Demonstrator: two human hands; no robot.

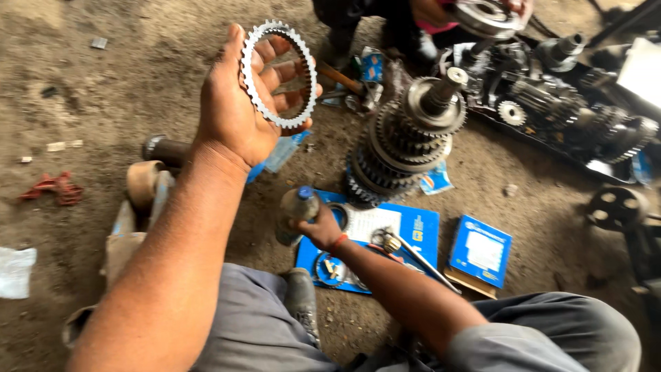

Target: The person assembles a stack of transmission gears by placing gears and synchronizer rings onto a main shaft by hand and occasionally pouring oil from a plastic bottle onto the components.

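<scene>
My left hand (pixel 241 110) is raised in front of me and holds a thin metal toothed ring (pixel 279 72) upright, fingers passing through its middle. Lower down, my right hand (pixel 320 227) grips a small plastic bottle with a blue cap (pixel 296 210) above a blue flat box (pixel 406 231) on the dirt floor. A tall gear shaft stack (pixel 413 138) stands upright just beyond the bottle. My grey-trousered legs fill the bottom of the view.
A blue small carton (pixel 480 251) lies right of the flat box. Rings and a metal rod (pixel 420 258) rest on the box. A gearbox assembly (pixel 564 103) lies at the upper right, where another person (pixel 413 17) crouches. A cylindrical part (pixel 162 148) and red scrap (pixel 51 187) lie left.
</scene>
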